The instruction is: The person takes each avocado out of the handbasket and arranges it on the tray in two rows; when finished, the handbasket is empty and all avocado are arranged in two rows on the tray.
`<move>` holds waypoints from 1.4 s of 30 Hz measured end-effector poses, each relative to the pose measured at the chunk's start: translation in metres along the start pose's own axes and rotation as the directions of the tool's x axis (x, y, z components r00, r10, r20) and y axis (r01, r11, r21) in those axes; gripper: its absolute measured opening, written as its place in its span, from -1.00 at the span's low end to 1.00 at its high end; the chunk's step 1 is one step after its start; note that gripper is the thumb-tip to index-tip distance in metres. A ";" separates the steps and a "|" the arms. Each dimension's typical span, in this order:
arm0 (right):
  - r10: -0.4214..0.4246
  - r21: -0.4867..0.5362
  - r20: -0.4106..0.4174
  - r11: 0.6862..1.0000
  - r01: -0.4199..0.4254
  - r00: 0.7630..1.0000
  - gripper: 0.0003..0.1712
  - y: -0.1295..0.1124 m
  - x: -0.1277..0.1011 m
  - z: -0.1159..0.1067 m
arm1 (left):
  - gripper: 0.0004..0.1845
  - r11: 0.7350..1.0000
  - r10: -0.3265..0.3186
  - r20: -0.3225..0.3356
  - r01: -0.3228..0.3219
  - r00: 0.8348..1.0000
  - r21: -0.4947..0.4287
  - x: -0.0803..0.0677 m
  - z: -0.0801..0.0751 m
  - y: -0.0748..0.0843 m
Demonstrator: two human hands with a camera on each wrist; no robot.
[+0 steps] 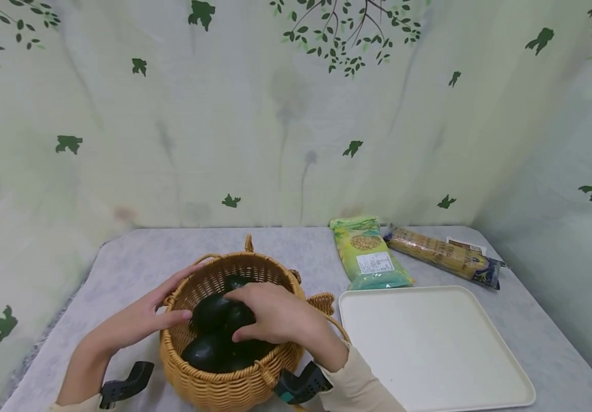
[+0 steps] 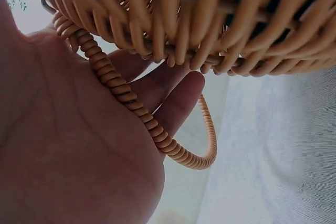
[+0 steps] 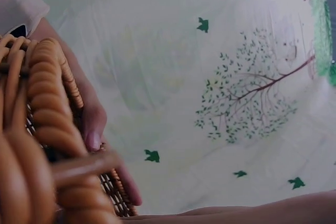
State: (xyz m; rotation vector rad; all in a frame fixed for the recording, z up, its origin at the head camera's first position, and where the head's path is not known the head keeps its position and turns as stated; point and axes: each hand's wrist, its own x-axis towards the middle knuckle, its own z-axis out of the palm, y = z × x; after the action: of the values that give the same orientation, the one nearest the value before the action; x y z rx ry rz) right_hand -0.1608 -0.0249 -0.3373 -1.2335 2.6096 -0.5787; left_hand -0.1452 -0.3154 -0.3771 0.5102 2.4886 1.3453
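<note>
Head view shows a round woven basket (image 1: 234, 366) on the gray counter (image 1: 136, 263), near the front edge. Dark green avocados (image 1: 213, 352) lie inside it. The right hand (image 1: 275, 315) reaches into the basket from 5 o'clock. Its grip is curled over the top avocado (image 1: 215, 309) and holds it. The left hand (image 1: 138, 320) comes in from 9 o'clock. Its fingers are straight and rest on the basket's rim, with the thumb lying toward the fruit.

Left wrist view shows the open palm (image 2: 73, 145) pressed against a looped basket handle (image 2: 157, 129).

At 3 o'clock from the basket, just beside it, lies a white tray (image 1: 429, 343). Past the tray, at 12 o'clock from it, lie a green packet (image 1: 370, 252) and a long yellow packet (image 1: 442, 254).
</note>
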 end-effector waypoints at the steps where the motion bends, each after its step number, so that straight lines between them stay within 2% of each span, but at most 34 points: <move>1: -0.002 -0.007 0.000 1.000 0.002 1.000 -0.31 0.000 0.000 0.000 | -0.19 1.000 0.000 0.003 0.000 1.000 0.001 0.000 0.000 0.000; 8: -0.016 -0.053 -0.009 0.998 0.016 1.000 -0.41 -0.002 0.002 0.003 | -0.18 1.000 -0.006 0.011 0.006 1.000 0.005 0.001 -0.002 0.001; 15: 0.013 -0.128 -0.007 0.992 -0.014 1.000 -0.53 -0.008 0.004 0.001 | -0.18 1.000 -0.014 0.003 0.014 1.000 -0.013 0.001 -0.001 -0.002; 24: 0.056 -0.078 0.003 0.995 -0.056 0.998 -0.60 -0.007 0.005 0.002 | -0.18 1.000 -0.009 -0.004 0.009 1.000 -0.007 0.002 -0.001 -0.001; 34: 0.035 -0.071 -0.045 0.997 -0.039 0.998 -0.64 -0.007 0.004 0.006 | -0.18 1.000 -0.017 -0.001 0.017 1.000 0.000 -0.001 -0.002 0.000; 42: 0.013 0.012 -0.086 1.000 -0.012 0.996 -0.63 -0.004 -0.001 0.006 | -0.18 1.000 0.005 0.007 -0.005 1.000 -0.016 0.001 -0.001 -0.001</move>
State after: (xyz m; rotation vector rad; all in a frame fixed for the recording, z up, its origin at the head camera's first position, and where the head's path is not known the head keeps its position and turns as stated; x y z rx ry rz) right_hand -0.1552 -0.0283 -0.3413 -1.2145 2.6779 -0.6579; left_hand -0.1471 -0.3161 -0.3776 0.5166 2.4703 1.3619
